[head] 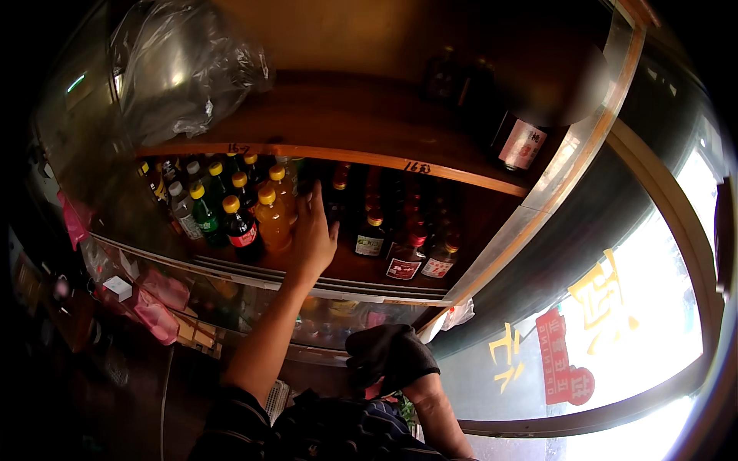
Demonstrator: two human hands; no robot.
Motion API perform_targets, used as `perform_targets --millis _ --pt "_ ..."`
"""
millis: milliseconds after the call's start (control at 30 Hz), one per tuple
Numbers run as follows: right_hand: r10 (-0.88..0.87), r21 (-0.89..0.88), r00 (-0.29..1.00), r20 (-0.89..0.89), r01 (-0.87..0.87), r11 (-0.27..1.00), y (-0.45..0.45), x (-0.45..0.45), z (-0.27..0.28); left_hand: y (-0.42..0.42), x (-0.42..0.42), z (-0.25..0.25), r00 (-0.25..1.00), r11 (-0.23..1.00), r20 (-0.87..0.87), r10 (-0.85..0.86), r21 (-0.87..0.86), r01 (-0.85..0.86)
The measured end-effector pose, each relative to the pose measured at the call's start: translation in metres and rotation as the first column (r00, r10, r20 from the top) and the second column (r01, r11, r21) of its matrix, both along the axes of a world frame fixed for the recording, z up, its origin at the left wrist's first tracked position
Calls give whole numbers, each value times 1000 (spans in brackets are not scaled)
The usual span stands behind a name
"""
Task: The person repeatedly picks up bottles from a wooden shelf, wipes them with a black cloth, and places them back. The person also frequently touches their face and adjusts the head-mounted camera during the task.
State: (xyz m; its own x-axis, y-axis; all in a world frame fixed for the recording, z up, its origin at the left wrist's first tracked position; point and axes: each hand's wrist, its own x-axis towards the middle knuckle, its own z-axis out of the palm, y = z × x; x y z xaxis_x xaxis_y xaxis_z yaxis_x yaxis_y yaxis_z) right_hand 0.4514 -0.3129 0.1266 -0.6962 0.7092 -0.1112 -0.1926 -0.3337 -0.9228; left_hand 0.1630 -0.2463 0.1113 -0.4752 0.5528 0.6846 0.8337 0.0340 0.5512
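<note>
My bare left hand reaches into a wooden cabinet shelf, fingers extended and thumb apart, with nothing visible in it. Just left of it stands an orange drink bottle with a yellow cap. A dark cola bottle with a red label and a green soda bottle stand further left. Right of the hand are small dark glass bottles, among them a green-labelled bottle and a red-labelled bottle. My right hand, in a dark work glove, is bent before my chest; its fingers are unclear.
A clear plastic bag lies on the upper shelf, whose edge bears handwriting. A pink-labelled bottle stands there at right. A metal-edged frame bounds the cabinet near a bright window. Pink bags are at lower left.
</note>
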Motion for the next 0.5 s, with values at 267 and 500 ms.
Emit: perform_targets --millis 267,500 --pt "28 -113 998 -61 -34 993 13 12 -5 -69 58 198 942 639 -296 -156 697 325" --pt "-18 -164 991 -132 -4 986 5 21 -1 138 1 327 933 982 -305 -189 -63 179"
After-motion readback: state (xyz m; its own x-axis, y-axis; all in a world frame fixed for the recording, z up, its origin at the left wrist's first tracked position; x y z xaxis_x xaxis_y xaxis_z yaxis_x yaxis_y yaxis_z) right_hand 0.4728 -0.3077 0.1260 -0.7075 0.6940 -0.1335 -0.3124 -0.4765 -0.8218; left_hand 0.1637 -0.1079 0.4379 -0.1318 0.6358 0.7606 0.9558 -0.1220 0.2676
